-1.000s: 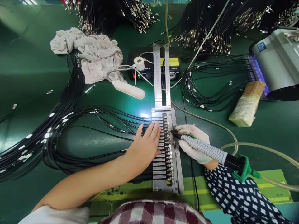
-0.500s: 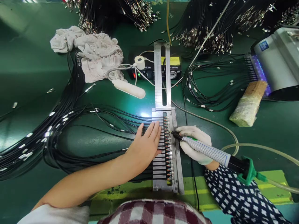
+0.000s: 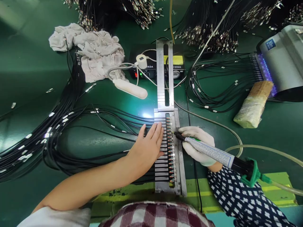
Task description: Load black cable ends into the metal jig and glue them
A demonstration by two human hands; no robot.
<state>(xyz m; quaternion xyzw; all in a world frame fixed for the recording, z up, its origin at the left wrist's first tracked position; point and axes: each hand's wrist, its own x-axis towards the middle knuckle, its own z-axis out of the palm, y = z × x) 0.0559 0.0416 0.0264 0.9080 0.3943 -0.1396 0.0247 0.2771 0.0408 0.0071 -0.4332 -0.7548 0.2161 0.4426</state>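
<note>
My bare left hand (image 3: 148,143) lies with fingers stretched out over the slotted metal fixture (image 3: 161,187), pressing on the black cables seated in its slots. Small metal connectors (image 3: 170,159) stand in a row along the fixture's right side. In a white glove, my right hand (image 3: 199,145) is wrapped round a dispensing syringe (image 3: 210,151) with a printed white label, black ends and a green cap. The syringe's dark tip points left, close to the connectors. Whether it touches one I cannot tell.
A white lamp (image 3: 130,89) lights the fixture. Behind it stands a black control box (image 3: 151,74). At left are a crumpled cloth (image 3: 101,52) and bundled black cables (image 3: 71,91). To the right are a wrapped block (image 3: 253,107) and a silver machine (image 3: 281,63) with violet light.
Both hands, the syringe and the fixture hold almost the same places. The background has shifted only slightly with the camera.
</note>
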